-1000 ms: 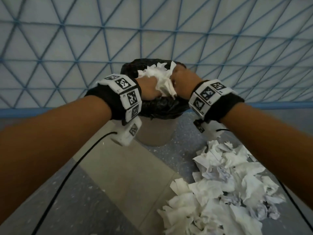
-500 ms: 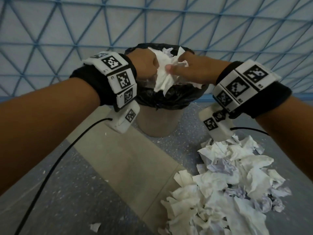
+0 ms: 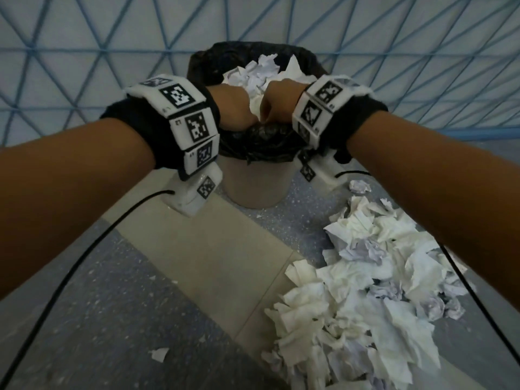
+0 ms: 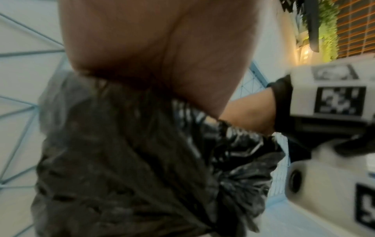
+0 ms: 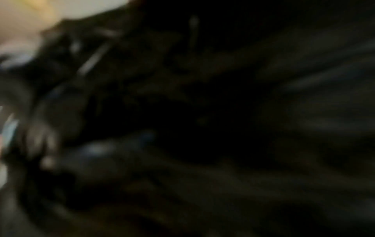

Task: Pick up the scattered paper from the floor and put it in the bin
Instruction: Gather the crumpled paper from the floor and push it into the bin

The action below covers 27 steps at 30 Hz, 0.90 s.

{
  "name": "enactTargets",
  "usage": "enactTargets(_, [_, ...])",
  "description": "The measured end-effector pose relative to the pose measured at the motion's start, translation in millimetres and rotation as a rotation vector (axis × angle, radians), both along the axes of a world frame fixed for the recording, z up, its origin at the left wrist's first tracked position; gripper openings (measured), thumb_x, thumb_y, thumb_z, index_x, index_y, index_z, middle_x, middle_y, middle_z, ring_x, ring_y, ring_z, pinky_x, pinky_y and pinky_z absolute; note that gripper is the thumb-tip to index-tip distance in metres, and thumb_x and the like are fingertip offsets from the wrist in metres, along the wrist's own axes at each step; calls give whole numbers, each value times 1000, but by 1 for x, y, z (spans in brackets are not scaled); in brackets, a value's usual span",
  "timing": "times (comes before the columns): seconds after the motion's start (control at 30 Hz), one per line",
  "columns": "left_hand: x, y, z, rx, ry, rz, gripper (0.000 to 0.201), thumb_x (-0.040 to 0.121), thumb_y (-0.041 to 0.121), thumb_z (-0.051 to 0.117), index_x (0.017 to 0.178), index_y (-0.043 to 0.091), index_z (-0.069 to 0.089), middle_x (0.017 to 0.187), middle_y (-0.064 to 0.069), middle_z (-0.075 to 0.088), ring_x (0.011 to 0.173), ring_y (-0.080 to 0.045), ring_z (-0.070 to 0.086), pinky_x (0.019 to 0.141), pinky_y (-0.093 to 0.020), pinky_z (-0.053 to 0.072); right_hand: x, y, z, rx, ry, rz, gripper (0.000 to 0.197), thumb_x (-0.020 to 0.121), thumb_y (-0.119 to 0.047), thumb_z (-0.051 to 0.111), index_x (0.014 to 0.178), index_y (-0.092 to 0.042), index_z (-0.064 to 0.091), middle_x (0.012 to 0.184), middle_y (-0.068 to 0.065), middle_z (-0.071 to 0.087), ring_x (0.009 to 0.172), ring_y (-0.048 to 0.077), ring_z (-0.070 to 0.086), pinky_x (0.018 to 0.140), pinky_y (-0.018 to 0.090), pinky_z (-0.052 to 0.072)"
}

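Hands over bin (image 3: 254, 178) mouth: left hand (image 3: 233, 108) and right hand (image 3: 277, 105), knuckles up, fingers hidden, grip cannot be told. Crumpled paper (image 3: 260, 73) fills black-lined bin. More paper heap (image 3: 374, 291) on floor (image 3: 84, 319), right of bin.

Ahead of you stands a pale wall (image 3: 84, 38) crossed by blue triangular lines. Below you, a beige floor strip (image 3: 202, 263) cuts across speckled grey flooring (image 3: 98, 333).
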<state>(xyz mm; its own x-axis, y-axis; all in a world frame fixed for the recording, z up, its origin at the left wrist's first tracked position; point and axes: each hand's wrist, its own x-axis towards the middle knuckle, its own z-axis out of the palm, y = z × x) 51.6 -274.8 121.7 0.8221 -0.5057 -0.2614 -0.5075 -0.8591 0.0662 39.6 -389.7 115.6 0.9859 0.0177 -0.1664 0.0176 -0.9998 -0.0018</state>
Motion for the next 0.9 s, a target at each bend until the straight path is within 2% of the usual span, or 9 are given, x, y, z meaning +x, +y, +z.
enactTargets(0.1, [-3,-1,0,86,-140,35,48,98,36,36,131,4,49,139,-19,46,129,-34,41,108,-36,31,-7,-4,19,61,-156,-301,40,99,-25,30,110,-15,68,116,9,69,110,24,62,91,41,40])
enactTargets(0.17, [-8,3,7,83,-273,56,47,96,41,39,132,13,51,140,-23,42,129,-36,36,110,-39,28,0,-12,16,96,-336,-118,39,98,-27,38,115,-3,64,121,18,64,114,31,58,98,43,41])
enactTargets(0.27, [-21,12,8,-209,-449,39,38,91,32,47,123,15,58,133,-24,45,128,-39,37,105,-48,31,-37,-24,31,219,-350,6,40,95,-25,39,117,1,59,123,21,62,112,32,58,95,39,44])
enactTargets(0.43, [-87,17,-7,-642,-642,-247,21,79,16,43,95,7,53,109,-24,54,108,-36,49,89,-44,34,-106,-46,1,325,-679,155,31,85,-19,39,98,2,58,98,22,59,93,33,53,79,29,35])
enactTargets(0.6, [-169,17,-79,-558,-298,-692,15,67,9,52,78,19,52,95,-11,60,88,-22,40,72,-28,20,-221,-67,-73,382,-209,176,18,81,-11,41,83,-1,55,85,20,57,82,23,44,71,22,28])
enactTargets(0.67, [-193,17,-113,-477,-121,-759,20,63,9,56,79,21,53,94,-7,59,87,-20,42,73,-26,27,-271,-72,-100,318,89,234,19,85,-17,41,92,-7,56,96,14,57,84,11,38,76,22,38])
enactTargets(0.73, [-215,20,-141,-382,27,-790,25,61,14,60,84,25,58,97,-6,62,86,-22,55,72,-30,46,-315,-73,-120,159,449,364,24,90,-20,47,112,-15,54,118,9,53,103,15,46,88,34,49])
enactTargets(0.8, [-231,21,-166,-267,97,-827,38,58,23,74,94,30,64,105,-7,66,90,-27,66,72,-36,57,-347,-72,-134,28,735,549,41,91,-20,52,130,-18,43,136,11,43,122,26,41,100,41,45])
enactTargets(0.9, [-257,18,-181,-35,224,-882,63,68,35,75,126,38,50,144,-13,44,127,-38,46,98,-57,44,-377,-73,-158,-79,762,702,60,77,-23,68,130,-25,40,134,12,46,117,31,49,93,45,48])
